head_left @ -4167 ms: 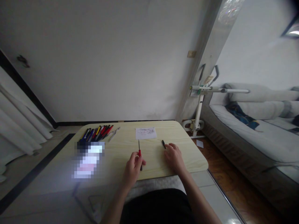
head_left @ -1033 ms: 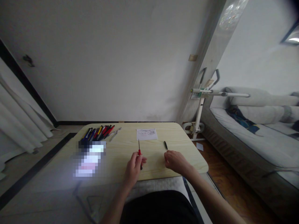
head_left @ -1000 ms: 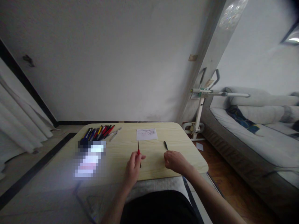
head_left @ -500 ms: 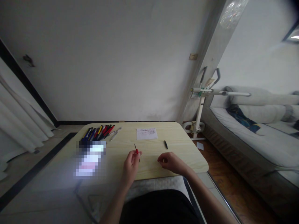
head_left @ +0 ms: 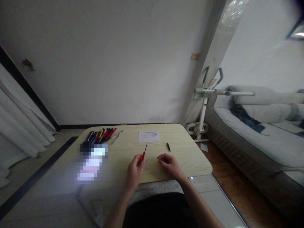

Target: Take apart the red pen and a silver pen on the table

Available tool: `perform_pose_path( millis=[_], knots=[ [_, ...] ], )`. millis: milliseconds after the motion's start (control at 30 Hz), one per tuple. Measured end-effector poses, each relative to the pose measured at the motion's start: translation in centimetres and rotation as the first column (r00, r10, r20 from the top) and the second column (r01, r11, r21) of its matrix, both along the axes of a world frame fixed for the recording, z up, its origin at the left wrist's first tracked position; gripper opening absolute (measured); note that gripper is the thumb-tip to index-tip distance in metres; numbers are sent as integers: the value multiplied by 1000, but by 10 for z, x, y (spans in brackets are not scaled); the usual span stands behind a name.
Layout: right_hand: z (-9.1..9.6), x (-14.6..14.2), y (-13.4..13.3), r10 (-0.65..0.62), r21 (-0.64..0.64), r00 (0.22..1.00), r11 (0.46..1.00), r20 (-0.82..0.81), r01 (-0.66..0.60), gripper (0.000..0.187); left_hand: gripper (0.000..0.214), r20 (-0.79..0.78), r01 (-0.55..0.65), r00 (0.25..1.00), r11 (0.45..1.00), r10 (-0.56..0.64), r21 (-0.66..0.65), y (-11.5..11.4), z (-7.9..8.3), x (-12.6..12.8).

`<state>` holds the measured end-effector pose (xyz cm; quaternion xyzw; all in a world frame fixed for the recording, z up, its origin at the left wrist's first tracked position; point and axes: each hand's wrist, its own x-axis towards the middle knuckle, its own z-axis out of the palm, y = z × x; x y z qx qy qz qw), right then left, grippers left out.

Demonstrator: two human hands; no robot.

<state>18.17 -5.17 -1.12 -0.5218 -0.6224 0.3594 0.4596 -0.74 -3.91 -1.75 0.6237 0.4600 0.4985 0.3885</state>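
So, biggest thing first: a plain pale wall (head_left: 118, 63) fills most of the far side, with a grey bed (head_left: 251, 142) over on the right, some dark blue cloth (head_left: 249, 119) lying on it. Near the middle is a light wood-look table (head_left: 118, 155) with rounded corners, and off to the left hangs a white curtain (head_left: 21, 120). Between table and bed, on the far side, stands a white exercise frame (head_left: 202, 114) with grey grips. Table stuff next: on the left there's a bright pixelated patch (head_left: 90, 164), no clue what's under it, and just beyond it a bunch of pens (head_left: 98, 136) lying side by side, mostly black, red and blue plus a yellow one. Both hands are over the near part of the table, well apart from each other. The left hand (head_left: 136, 169) is closed around a slim red stick (head_left: 143, 155), its thin dark tip pointing far and a bit right, towards the paper (head_left: 149, 136) with dark marks on it. The right hand (head_left: 170, 164) has its fingertips drawn in close; can't tell if they're pinching something tiny. Smallest of the lot, a short black pen piece (head_left: 168, 147) lies just beyond that right hand.
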Motion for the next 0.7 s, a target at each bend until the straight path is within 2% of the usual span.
perform_pose_path(
  millis=[133,433,700],
  knots=[
    [-7,-1,-4,-49,15,998,999,-32,49,10,25,-1,7,1000,1000,-7,-14,-3,3,1],
    [-6,1,-7,-68,23,992,997,-110,71,6,25,5,8,1000,1000,-8,-2,-6,8,1],
    [-4,2,-8,-99,19,984,995,-148,103,8,26,-134,75,988,997,-76,-11,-11,14,0]
  ],
)
